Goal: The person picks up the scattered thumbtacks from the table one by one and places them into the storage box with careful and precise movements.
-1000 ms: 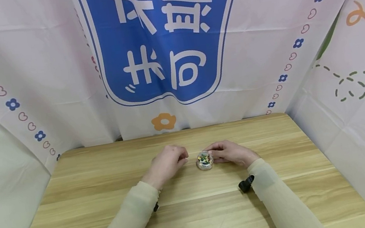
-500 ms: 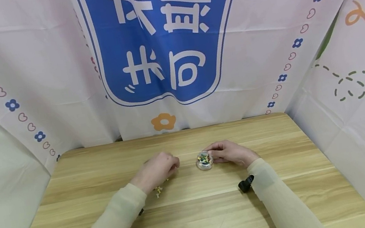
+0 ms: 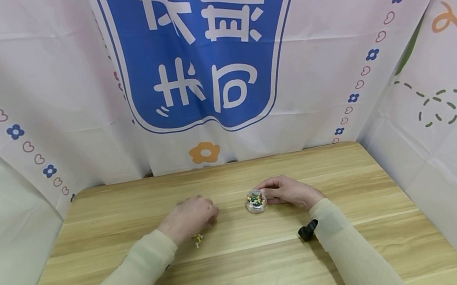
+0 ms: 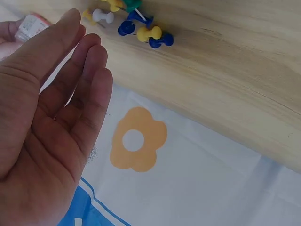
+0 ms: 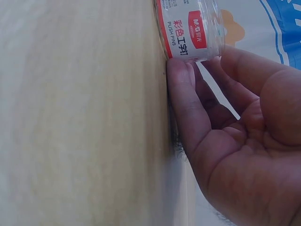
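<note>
A small clear jar point(image 3: 256, 201) of push pins stands upright on the table, with multicoloured pins inside and a red-and-white label point(image 5: 195, 29) lettered PUSH PINS. My right hand point(image 3: 287, 191) holds it from the right side, fingertips and thumb at its wall. To the left of the jar, my left hand point(image 3: 190, 217) is low over the table with fingers gently bent and nothing visible between them. Close by its fingertips in the left wrist view lie several loose push pins, among them a yellow pin point(image 4: 149, 34), a blue pin point(image 4: 161, 40) and a white pin point(image 4: 103, 17).
The wooden table point(image 3: 248, 269) has its back edge against a hanging white cloth point(image 3: 90, 149) printed with a blue sign and flowers. More cloth point(image 3: 455, 186) hangs along the right side. A black wrist camera point(image 3: 308, 231) sits at the right cuff.
My left hand has drawn back from near the jar, leftward and slightly toward me, to the loose push pins, now partly uncovered. My right hand and the jar stay put.
</note>
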Action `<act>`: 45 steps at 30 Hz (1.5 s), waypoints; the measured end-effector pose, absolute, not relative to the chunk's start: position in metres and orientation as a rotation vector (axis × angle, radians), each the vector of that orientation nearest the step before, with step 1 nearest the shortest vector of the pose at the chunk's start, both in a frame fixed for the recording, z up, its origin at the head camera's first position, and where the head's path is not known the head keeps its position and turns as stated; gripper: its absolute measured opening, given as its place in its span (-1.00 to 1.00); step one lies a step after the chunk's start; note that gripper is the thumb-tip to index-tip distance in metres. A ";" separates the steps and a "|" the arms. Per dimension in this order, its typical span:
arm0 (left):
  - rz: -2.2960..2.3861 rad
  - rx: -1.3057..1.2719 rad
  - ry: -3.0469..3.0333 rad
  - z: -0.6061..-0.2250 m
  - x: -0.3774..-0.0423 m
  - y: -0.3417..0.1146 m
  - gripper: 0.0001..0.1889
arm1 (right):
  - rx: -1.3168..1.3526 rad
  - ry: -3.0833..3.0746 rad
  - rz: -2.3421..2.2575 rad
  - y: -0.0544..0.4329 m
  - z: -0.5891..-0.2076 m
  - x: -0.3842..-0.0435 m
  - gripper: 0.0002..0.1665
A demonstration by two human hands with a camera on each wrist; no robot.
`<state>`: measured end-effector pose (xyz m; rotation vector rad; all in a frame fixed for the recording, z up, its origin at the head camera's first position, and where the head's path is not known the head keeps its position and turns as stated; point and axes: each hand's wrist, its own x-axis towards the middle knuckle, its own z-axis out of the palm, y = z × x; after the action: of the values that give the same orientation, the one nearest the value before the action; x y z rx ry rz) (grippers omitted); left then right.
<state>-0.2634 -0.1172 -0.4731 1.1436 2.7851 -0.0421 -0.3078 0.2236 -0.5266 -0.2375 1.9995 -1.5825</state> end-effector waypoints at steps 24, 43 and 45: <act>-0.113 1.159 2.804 -0.483 -0.262 -0.110 -0.81 | -0.198 2.013 -1.573 0.223 -0.526 -0.306 -0.54; 0.231 1.106 2.875 -0.475 -0.269 -0.083 -0.82 | -0.233 2.002 -1.587 0.224 -0.528 -0.308 -0.53; 0.267 1.105 2.879 -0.473 -0.269 -0.080 -0.86 | -0.252 1.999 -1.591 0.224 -0.528 -0.308 -0.52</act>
<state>-0.2687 -0.0800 -0.4729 1.1046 2.8794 0.2672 -0.3081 0.2241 -0.5282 -0.2520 1.9992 -1.5907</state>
